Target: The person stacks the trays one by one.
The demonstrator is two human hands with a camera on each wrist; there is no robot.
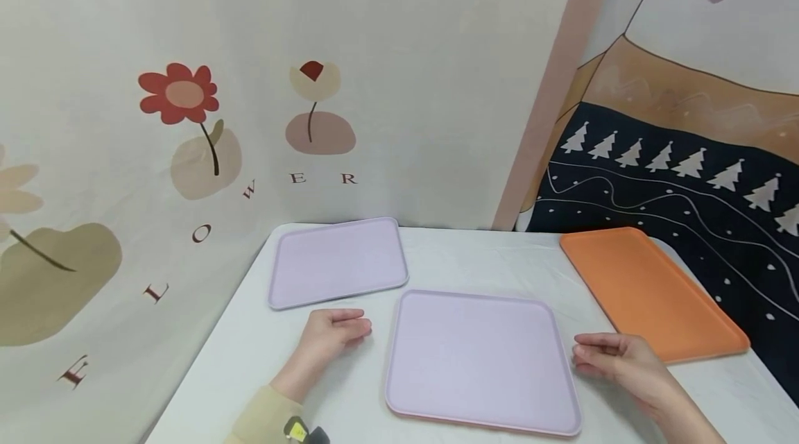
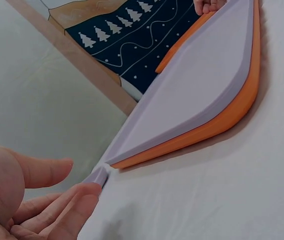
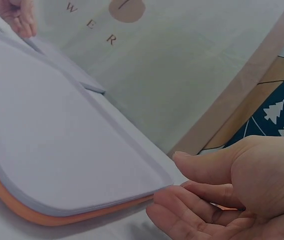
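A lilac tray (image 1: 480, 361) lies at the front middle of the white table, stacked on an orange tray (image 2: 181, 145) whose edge shows beneath it in both wrist views. Left of this stack my left hand (image 1: 333, 336) is held apart from it, fingers relaxed and holding nothing. On the other side, my right hand (image 1: 618, 357) has its fingertips near the stack's right edge, also with nothing between thumb and fingers. A second lilac tray (image 1: 340, 263) lies at the back left, beyond my left hand. Another orange tray (image 1: 655, 295) lies at the right, partly behind my right hand.
The white table (image 1: 474, 257) meets a pale cloth backdrop (image 1: 424, 97) with printed flowers and letters at its back and left. A dark backdrop (image 1: 662, 187) with white trees borders the right side.
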